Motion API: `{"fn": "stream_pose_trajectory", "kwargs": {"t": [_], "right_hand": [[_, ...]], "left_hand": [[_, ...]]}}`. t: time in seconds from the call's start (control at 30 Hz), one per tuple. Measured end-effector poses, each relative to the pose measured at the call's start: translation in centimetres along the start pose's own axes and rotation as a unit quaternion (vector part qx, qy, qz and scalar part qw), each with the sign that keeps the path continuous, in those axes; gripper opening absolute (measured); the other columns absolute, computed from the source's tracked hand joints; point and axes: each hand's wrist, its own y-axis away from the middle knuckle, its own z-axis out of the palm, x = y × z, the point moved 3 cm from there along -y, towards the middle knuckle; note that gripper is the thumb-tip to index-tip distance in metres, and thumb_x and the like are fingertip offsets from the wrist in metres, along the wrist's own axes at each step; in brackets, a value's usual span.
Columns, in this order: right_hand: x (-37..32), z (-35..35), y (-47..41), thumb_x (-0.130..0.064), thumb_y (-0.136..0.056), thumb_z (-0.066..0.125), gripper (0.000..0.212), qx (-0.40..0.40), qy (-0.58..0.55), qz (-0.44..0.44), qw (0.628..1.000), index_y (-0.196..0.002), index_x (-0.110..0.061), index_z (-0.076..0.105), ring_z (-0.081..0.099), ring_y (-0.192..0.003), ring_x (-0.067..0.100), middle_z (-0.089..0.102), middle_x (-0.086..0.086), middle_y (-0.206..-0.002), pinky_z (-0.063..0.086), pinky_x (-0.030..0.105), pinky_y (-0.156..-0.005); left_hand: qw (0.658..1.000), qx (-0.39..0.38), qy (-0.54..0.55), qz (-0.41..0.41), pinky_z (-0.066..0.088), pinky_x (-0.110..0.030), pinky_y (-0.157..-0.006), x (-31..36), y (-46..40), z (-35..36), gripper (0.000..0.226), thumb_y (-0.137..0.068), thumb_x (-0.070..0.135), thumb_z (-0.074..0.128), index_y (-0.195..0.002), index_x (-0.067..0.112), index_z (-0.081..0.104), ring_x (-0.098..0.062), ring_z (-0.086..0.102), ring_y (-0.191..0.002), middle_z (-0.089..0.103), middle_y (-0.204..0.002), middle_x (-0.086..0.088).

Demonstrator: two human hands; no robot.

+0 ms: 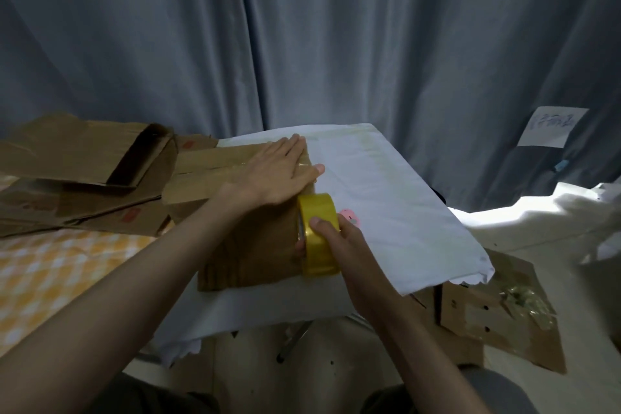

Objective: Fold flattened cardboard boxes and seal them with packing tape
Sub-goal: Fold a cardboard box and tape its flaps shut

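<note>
On white-clothed table (386,198), L hand (279,175) flat on box (255,245); R hand (339,239) grips tape roll (319,235); flattened cardboard (84,175) left.

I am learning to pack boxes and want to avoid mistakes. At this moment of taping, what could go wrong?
1. The brown cardboard box sits on a loose white cloth; it may slide as the tape pulls.
2. The left hand presses flat only at the far end, so the strip may wrinkle nearer the yellow tape roll.
3. The right hand has a narrow grip on the roll; it may slip.
</note>
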Motion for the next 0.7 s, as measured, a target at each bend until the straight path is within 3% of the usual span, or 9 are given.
{"fn": "stream_pose_trajectory", "kwargs": {"t": [0.13, 0.23, 0.33, 0.4, 0.57, 0.7], "right_hand": [[1.4, 1.5, -1.0, -0.038, -0.096, 0.062, 0.026, 0.016, 0.03, -0.009, 0.999, -0.101, -0.013, 0.068, 0.072, -0.079, 0.015, 0.077, 0.004, -0.084, 0.058, 0.039, -0.079], [1.8, 1.9, -0.9, -0.048, -0.094, 0.063, 0.028, 0.056, 0.059, -0.038, 0.996, -0.101, -0.021, 0.067, 0.067, -0.079, 0.001, 0.071, -0.009, -0.087, 0.051, 0.02, -0.068], [2.0, 1.7, -0.9, -0.062, -0.083, 0.059, 0.047, 0.09, 0.07, -0.072, 0.991, -0.101, -0.019, 0.067, 0.066, -0.085, 0.01, 0.071, -0.001, -0.093, 0.047, 0.018, -0.066], [1.9, 1.8, -0.7, -0.062, -0.083, 0.059, 0.049, 0.1, 0.061, -0.08, 0.99, -0.097, -0.016, 0.068, 0.067, -0.083, 0.012, 0.072, 0.002, -0.091, 0.046, 0.012, -0.061], [1.9, 2.1, -1.2, -0.05, -0.093, 0.062, 0.03, 0.099, 0.032, -0.066, 0.992, -0.084, -0.022, 0.065, 0.066, -0.074, 0.003, 0.069, -0.008, -0.08, 0.052, 0.023, -0.067], [2.2, 2.3, -2.1, -0.05, -0.093, 0.063, 0.037, 0.091, 0.043, -0.069, 0.993, -0.092, -0.014, 0.07, 0.07, -0.081, 0.014, 0.073, 0.005, -0.087, 0.055, 0.028, -0.07]], "left_hand": [[1.0, 0.003, -0.007, 0.016, 0.005, -0.033, -0.125, -0.9, 0.1, -0.1, 0.084, -0.096, 0.072, 0.02, -0.161, 0.02, 0.004, -0.014, 0.006, -0.154, 0.002, -0.168, 0.003], [1.0, -0.005, -0.019, 0.02, 0.006, -0.034, -0.124, -1.0, 0.1, 0.0, 0.092, -0.091, 0.079, 0.019, -0.161, 0.022, 0.001, -0.014, 0.006, -0.154, 0.001, -0.168, 0.003], [1.0, -0.005, -0.016, 0.024, 0.007, -0.035, -0.125, -1.1, -0.1, 0.0, 0.094, -0.09, 0.081, 0.018, -0.161, 0.022, 0.002, -0.015, 0.006, -0.154, 0.001, -0.168, 0.003], [1.0, -0.002, -0.013, 0.024, 0.008, -0.035, -0.125, -1.2, -0.1, -0.1, 0.092, -0.091, 0.08, 0.018, -0.161, 0.022, 0.003, -0.015, 0.006, -0.154, 0.002, -0.168, 0.003], [1.0, 0.005, -0.013, 0.023, 0.01, -0.036, -0.125, -1.6, -0.5, -0.3, 0.088, -0.093, 0.077, 0.021, -0.161, 0.023, 0.007, -0.015, 0.008, -0.154, 0.006, -0.168, 0.004], [1.0, 0.01, -0.012, 0.022, 0.009, -0.034, -0.124, -2.0, -0.8, -0.3, 0.085, -0.095, 0.075, 0.021, -0.161, 0.023, 0.008, -0.014, 0.009, -0.154, 0.007, -0.168, 0.004]]}}
